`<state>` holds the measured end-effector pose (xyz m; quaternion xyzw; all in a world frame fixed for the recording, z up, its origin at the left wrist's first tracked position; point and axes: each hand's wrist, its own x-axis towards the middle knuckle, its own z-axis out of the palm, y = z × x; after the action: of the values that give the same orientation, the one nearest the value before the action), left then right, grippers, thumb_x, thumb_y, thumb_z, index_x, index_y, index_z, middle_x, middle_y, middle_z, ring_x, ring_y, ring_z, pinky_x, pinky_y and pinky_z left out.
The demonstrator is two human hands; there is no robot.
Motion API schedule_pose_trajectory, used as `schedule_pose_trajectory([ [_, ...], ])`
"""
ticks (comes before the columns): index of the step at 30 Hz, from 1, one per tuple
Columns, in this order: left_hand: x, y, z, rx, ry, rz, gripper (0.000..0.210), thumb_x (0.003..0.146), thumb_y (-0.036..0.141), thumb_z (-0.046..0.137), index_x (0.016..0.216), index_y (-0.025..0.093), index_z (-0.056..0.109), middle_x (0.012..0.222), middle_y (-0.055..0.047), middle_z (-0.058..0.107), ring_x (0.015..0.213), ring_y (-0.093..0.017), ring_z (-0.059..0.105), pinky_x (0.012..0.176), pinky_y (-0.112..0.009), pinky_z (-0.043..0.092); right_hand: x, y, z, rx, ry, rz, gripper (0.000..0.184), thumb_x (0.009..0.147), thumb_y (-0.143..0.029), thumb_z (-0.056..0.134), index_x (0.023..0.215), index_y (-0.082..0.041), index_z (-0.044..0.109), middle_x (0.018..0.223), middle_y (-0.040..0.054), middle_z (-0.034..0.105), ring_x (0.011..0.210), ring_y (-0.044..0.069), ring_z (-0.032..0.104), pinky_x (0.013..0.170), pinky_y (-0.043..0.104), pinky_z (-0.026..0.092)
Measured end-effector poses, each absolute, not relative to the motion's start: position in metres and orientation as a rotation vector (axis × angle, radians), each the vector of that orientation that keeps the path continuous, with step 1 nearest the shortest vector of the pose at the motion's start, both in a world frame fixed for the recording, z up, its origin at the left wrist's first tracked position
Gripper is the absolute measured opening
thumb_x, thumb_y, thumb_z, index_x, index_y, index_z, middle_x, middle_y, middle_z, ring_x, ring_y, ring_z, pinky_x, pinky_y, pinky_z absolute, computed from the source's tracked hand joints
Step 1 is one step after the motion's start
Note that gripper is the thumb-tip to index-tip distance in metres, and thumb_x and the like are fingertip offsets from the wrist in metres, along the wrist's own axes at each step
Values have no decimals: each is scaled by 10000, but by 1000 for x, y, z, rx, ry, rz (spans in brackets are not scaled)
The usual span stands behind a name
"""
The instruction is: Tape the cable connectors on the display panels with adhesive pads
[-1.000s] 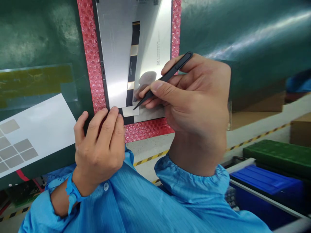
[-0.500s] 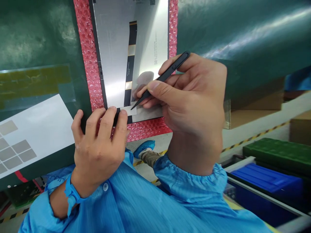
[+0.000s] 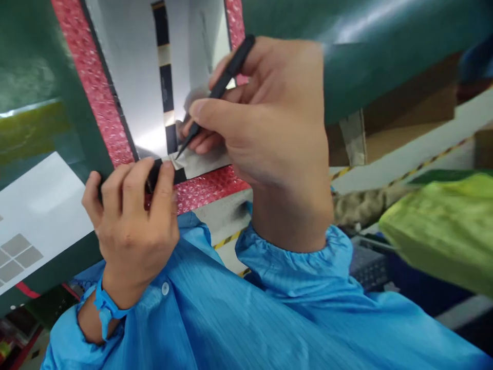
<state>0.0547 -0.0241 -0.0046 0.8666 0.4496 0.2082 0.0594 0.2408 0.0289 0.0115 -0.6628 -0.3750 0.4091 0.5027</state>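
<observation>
My right hand [image 3: 265, 113] holds black tweezers [image 3: 221, 85] like a pen. Their tip touches a pale piece of tape or film [image 3: 172, 158] at the near edge of a silver-backed flat panel [image 3: 133, 92], possibly a display. This piece looks creased at the tip. My left hand [image 3: 134, 216] rests with its fingers apart on the panel's near-left corner, the index fingertip beside the tweezers' tip. A black ribbon strip [image 3: 167, 87] runs lengthwise along the panel. Part of the near edge is hidden by my fingers.
Pink bubble wrap [image 3: 208, 190] lies under the panel on a green table mat [image 3: 281, 20]. A white sheet with grey squares [image 3: 46, 205] lies at left, near yellow-brown strips [image 3: 34, 128]. Cardboard [image 3: 408, 103] is at right, with a person's lime-green garment [image 3: 442, 226] below it.
The panel and both hands sit further left and higher as the view has shifted. The pale piece at the tweezers' tip now looks creased. A lime-green garment has come into view at right.
</observation>
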Motion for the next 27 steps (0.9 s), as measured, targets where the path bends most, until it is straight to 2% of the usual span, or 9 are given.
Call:
schedule_pose_trajectory([
  [2, 57, -23, -2, 2603, 1366, 591, 413, 1002, 207, 688, 1411, 247, 724, 1431, -140, 714, 1339, -387, 654, 1211, -692, 427, 242, 32, 19, -1687, -995, 945, 342, 862, 10, 690, 809, -270, 500, 654, -76, 639, 590, 197, 732, 458, 291, 599],
  [5, 61, -22, 2, 2552, 1414, 495, 423, 1042, 227, 625, 1448, 318, 703, 1484, -99, 680, 1423, -366, 606, 1234, -714, 410, 245, 35, 30, -1882, -1099, 842, 335, 857, -25, 684, 819, -268, 456, 825, -63, 663, 852, 185, 790, 741, 286, 701],
  [7, 63, -22, 3, 2546, 1433, 477, 427, 1054, 242, 604, 1461, 333, 694, 1498, -94, 669, 1439, -373, 590, 1218, -741, 417, 246, 35, 34, -1933, -1144, 784, 316, 857, -32, 645, 843, -256, 422, 982, -80, 662, 990, 165, 788, 927, 307, 683],
  [9, 64, -22, 3, 2541, 1448, 466, 432, 1058, 256, 598, 1470, 352, 685, 1505, -88, 663, 1447, -381, 582, 1206, -760, 419, 248, 34, 34, -1926, -1177, 763, 271, 882, -53, 587, 855, -250, 403, 1031, -105, 627, 1028, 139, 780, 970, 318, 649],
  [11, 64, -23, 3, 2539, 1473, 455, 418, 1066, 261, 588, 1462, 348, 691, 1501, -88, 668, 1449, -377, 584, 1214, -748, 418, 251, 33, 31, -1917, -1177, 781, 282, 878, -58, 606, 833, -258, 412, 952, -94, 625, 982, 149, 784, 895, 304, 665],
  [13, 64, -23, 2, 2568, 1462, 471, 396, 1063, 246, 596, 1440, 289, 712, 1473, -123, 684, 1424, -379, 606, 1217, -727, 427, 252, 31, 25, -1883, -1149, 787, 340, 844, -40, 672, 800, -275, 430, 802, -63, 618, 856, 187, 777, 724, 290, 685],
  [17, 62, -23, -2, 2642, 1389, 614, 355, 1017, 166, 652, 1358, 175, 750, 1378, -187, 726, 1295, -394, 673, 1168, -717, 463, 251, 27, 12, -1707, -1057, 836, 367, 828, -22, 720, 814, -290, 469, 650, -49, 578, 623, 212, 701, 469, 312, 571],
  [21, 62, -23, -5, 2630, 1414, 644, 352, 999, 132, 666, 1335, 186, 756, 1350, -174, 744, 1258, -378, 690, 1167, -683, 460, 247, 24, 8, -1618, -979, 866, 378, 796, 2, 757, 825, -289, 518, 616, -49, 594, 524, 235, 681, 414, 355, 521],
  [27, 62, -24, -5, 2608, 1432, 662, 342, 1006, 122, 647, 1322, 190, 756, 1332, -166, 753, 1256, -352, 681, 1181, -653, 441, 250, 22, 6, -1615, -961, 799, 402, 742, -156, 885, 780, -325, 522, 645, -5, 675, 556, 282, 701, 404, 410, 537],
])
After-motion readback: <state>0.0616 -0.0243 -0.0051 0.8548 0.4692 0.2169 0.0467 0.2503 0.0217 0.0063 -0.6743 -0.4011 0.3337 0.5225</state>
